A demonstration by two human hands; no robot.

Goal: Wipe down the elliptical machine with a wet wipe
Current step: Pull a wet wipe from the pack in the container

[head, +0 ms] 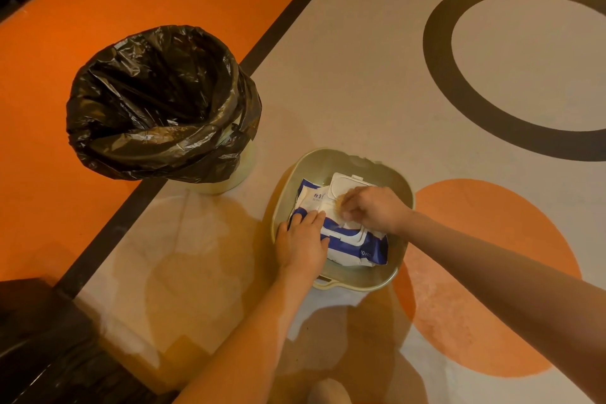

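The left hand (303, 239) presses flat on the wipe pack (354, 241) in the basin (401, 259), while the right hand (373, 208), directly over the opened lid (342, 185), pinches a wipe (341, 207) at the opening.

Head camera looks steeply down, close over a basin (341, 282) on the floor (360, 59)
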